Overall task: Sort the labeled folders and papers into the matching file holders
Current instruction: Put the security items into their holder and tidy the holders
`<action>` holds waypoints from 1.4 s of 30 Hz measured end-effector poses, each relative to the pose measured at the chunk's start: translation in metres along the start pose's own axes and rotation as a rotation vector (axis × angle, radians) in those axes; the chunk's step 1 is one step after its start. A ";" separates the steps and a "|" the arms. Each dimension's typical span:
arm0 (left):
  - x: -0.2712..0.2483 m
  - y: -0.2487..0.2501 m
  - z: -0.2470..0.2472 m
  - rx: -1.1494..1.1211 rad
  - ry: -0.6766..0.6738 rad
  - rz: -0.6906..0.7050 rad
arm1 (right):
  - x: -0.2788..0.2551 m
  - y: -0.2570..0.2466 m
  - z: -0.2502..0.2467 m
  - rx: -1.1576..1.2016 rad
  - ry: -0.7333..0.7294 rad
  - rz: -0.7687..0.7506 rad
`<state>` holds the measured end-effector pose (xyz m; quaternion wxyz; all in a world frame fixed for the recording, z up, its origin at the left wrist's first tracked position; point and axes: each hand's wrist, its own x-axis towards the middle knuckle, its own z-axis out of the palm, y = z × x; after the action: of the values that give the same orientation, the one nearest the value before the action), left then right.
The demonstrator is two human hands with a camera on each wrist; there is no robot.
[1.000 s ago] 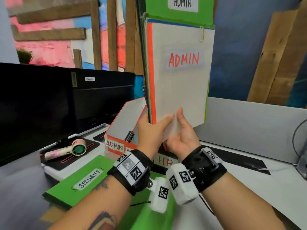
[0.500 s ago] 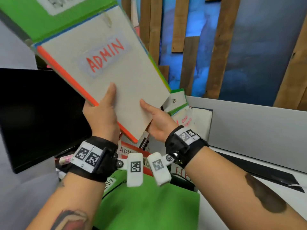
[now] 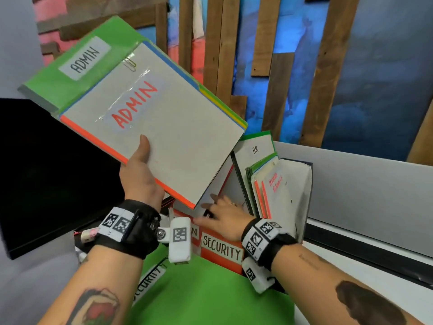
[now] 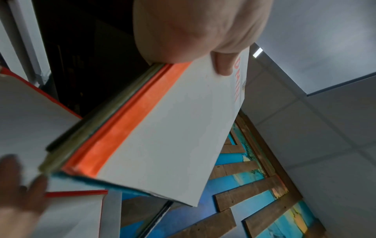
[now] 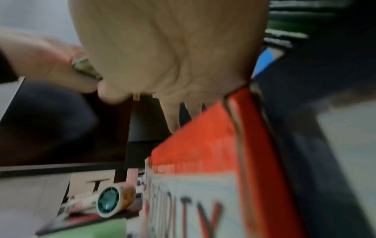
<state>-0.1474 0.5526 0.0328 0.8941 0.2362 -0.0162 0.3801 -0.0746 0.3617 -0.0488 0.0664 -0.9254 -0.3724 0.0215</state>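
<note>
Your left hand (image 3: 140,174) grips a flat, tilted stack of ADMIN papers and folders (image 3: 150,118) by its orange edge, raised above the cardboard file holders (image 3: 220,250). Your right hand (image 3: 225,219) rests open-fingered, holding nothing, at the holders' top edge, below the stack.

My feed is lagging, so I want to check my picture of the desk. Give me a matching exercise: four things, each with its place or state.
Things:
1. white ADMIN paper stack with orange edge
2. green SECURITY folder
3. white HR-labelled folder
4. right hand

Places or states:
A. standing in a file holder
B. lying flat on the desk
C. held up by the left hand
D. reaching over the orange SECURITY file holder

Pairs: 1-C, 2-B, 3-A, 4-D
</note>
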 end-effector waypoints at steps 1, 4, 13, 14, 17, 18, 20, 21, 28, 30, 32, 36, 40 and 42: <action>0.001 -0.002 0.002 -0.017 -0.008 -0.003 | 0.002 0.002 0.007 -0.097 -0.054 0.019; 0.003 -0.005 0.007 -0.063 -0.046 -0.021 | 0.003 0.003 0.025 -0.305 -0.055 -0.017; 0.017 0.007 0.013 -0.086 0.027 0.141 | 0.001 0.004 0.030 -0.288 0.023 -0.029; 0.019 0.008 0.014 -0.076 0.066 0.189 | 0.002 0.004 0.030 -0.290 0.021 -0.023; 0.021 0.002 0.015 -0.025 0.142 0.258 | 0.002 0.004 0.032 -0.289 0.026 -0.022; 0.023 -0.003 0.013 -0.002 0.153 0.254 | 0.002 0.004 0.032 -0.294 0.031 -0.023; 0.025 -0.015 0.007 0.050 0.170 0.222 | 0.001 0.005 0.033 -0.299 0.053 -0.026; 0.027 -0.022 0.004 0.076 0.183 0.212 | 0.000 0.004 0.032 -0.293 0.063 -0.027; 0.037 -0.077 -0.017 0.285 0.242 0.183 | -0.005 0.001 0.030 -0.260 0.104 -0.042; 0.044 -0.083 -0.015 0.333 0.226 0.187 | -0.004 0.001 0.031 -0.267 0.130 -0.049; 0.050 -0.086 -0.010 0.395 0.214 0.212 | -0.002 0.003 0.034 -0.271 0.149 -0.046; 0.056 -0.092 -0.005 0.491 0.166 0.246 | 0.002 0.006 0.040 -0.293 0.169 -0.039; 0.042 -0.112 -0.024 0.590 0.146 0.167 | 0.002 0.004 0.041 -0.287 0.173 -0.028; 0.032 -0.123 -0.038 0.662 0.162 0.119 | 0.001 0.004 0.042 -0.286 0.186 -0.020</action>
<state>-0.0457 0.5165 -0.0448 0.7435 0.4814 0.1654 0.4337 -0.0750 0.3645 -0.0910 -0.0317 -0.9197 -0.3732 -0.1182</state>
